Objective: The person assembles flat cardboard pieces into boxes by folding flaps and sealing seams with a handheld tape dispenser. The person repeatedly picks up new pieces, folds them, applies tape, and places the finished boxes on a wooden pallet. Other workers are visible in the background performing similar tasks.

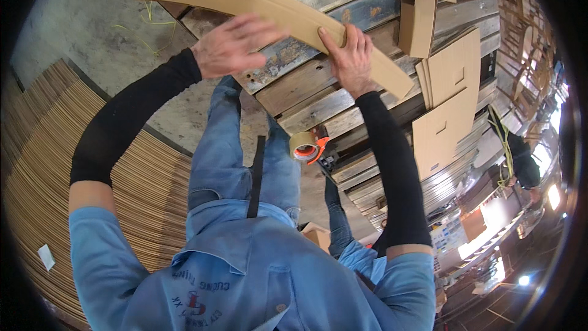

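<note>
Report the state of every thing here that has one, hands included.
Left hand: open, blurred, beside the strip
Right hand: on the strip, grip unclear
Cardboard strip: creased lengthwise
Tape dispenser: loaded with tape
Cardboard sheets: slotted, overlapping
Cardboard stack: packed close together
Planks: worn, stained

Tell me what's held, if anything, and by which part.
The right grip is on the cardboard strip, toward its right end; holding or pressing can't be told. The blurred left grip holds nothing visible.
</note>
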`<state>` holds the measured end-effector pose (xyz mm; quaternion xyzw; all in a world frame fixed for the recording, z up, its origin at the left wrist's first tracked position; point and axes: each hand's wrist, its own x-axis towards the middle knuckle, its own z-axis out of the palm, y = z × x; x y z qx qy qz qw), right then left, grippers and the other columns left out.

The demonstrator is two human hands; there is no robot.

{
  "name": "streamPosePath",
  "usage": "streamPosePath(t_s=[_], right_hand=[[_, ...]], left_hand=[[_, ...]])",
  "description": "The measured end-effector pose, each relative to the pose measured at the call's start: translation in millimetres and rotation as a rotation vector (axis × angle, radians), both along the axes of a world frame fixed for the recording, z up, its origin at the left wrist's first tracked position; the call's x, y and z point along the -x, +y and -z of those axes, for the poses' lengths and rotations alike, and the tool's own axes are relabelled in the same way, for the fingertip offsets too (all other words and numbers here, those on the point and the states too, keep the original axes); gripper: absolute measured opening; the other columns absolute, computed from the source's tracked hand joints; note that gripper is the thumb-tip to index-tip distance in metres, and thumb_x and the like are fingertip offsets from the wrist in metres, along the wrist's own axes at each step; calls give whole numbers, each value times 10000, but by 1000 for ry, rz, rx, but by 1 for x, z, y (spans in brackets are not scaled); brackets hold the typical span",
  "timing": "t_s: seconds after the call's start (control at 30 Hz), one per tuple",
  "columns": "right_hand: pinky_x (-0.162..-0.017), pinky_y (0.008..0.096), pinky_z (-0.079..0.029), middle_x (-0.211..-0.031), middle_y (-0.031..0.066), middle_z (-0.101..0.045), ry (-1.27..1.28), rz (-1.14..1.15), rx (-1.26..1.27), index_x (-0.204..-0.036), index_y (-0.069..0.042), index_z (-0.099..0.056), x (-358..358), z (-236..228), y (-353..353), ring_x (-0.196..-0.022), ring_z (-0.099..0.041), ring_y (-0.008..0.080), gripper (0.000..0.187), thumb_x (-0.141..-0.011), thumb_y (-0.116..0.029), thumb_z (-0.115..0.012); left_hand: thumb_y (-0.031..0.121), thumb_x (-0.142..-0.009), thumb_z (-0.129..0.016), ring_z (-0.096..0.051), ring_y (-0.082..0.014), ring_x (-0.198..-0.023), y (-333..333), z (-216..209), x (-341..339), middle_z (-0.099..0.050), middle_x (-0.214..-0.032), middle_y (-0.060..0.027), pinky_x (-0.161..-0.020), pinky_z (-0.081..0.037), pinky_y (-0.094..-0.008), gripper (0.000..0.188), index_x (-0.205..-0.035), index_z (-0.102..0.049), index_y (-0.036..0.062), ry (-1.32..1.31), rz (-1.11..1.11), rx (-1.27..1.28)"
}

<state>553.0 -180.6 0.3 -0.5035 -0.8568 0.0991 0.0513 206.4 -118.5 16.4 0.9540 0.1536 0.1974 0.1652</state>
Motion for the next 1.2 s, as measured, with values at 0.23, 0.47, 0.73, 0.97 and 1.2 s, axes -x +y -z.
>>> streamPosePath(t_s=[0.23, 0.47, 0.73, 0.97, 1.2], right_hand=[[-1137, 553, -334, -1413, 202, -436, -30, -28, -35, -1505, -365, -521, 6, 4, 3, -1340, -439, 387, 759, -814, -137, -736], [-1179, 531, -314, -1503, 257, -426, 131, 394, -26, -1502, -179, -532, 12, -32, -54, -1402, -409, 432, 698, -843, -87, -741], [-1135, 438, -400, -1500, 257, -447, 805, 1624, 415, -1575, 61, -321, 16, -37, -323, -1348, -478, 327, 913, -847, -214, -798], [-980, 417, -494, -1354, 210, -612, 334, 1562, 453, -1361, 9, -585, 64, 46, -376, -1215, -611, 317, 600, -821, -135, -804], [-934, 338, -516, -1141, 83, -739, 1313, 1764, 666, -1214, 5, -702, 56, -24, -342, -1019, -678, 195, 326, -892, -43, -704]], left_hand=[[230, -786, -776, -515, -338, -1253, 44, 23, -31, -516, -1388, -185, -1069, -409, -499, 366, -1125, -668, 143, 446, -187, -54], [224, -885, -650, -507, -361, -1230, -23, 43, -54, -511, -1366, -190, -1021, -403, -501, 296, -1178, -670, 195, 398, -393, -80], [312, -848, -726, -496, -350, -1160, -24, 28, -59, -439, -1395, -164, -879, -402, -495, 349, -1181, -645, 248, 562, -314, -49], [352, -789, -795, -499, -370, -1222, -57, 22, -86, -427, -1422, -189, -949, -423, -519, 395, -1114, -639, 189, 457, -322, 0], [339, -789, -789, -549, -369, -1239, -41, 32, -104, -454, -1466, -185, -956, -482, -508, 326, -932, -667, 72, 314, -272, 149]])
